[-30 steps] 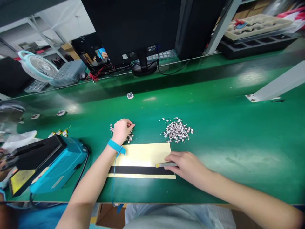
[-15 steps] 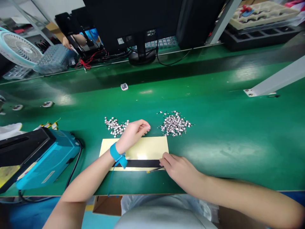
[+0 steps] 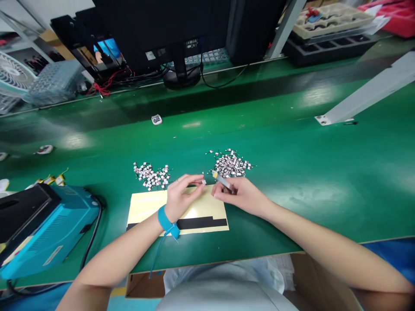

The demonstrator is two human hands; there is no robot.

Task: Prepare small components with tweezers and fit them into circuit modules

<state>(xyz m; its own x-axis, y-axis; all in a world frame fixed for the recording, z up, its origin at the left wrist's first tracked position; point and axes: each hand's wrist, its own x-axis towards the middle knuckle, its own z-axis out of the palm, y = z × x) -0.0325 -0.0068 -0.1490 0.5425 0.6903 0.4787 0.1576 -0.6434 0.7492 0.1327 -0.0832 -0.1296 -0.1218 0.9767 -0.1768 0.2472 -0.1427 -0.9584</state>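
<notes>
My left hand point(image 3: 181, 194), with a blue wrist strap point(image 3: 166, 221), pinches a small whitish square part point(image 3: 204, 181) between thumb and fingertips. My right hand point(image 3: 240, 194) is closed around a slim grey tool with a yellow end point(image 3: 223, 181); its exact kind is unclear. Both hands are above a pale yellow sheet point(image 3: 144, 207), fingertips close together. A black adhesive-looking strip point(image 3: 201, 223) runs along its near side, with a step cut out at the upper right. Small parts like the held one form a left pile point(image 3: 152, 176) and a larger right pile point(image 3: 231, 165).
A blue-and-black machine point(image 3: 69, 224) with a cable stands at the left. Across the green bench point(image 3: 292, 181) are a monitor stand point(image 3: 180, 73), a small white-rimmed device point(image 3: 156, 119) and a slanted grey post point(image 3: 366, 93). Stacked trays point(image 3: 330, 26) sit far right.
My right hand has lifted from the sheet's lower right corner towards my left hand, and the tool's yellow end now points up. The small part now shows in my left fingertips. The view has shifted.
</notes>
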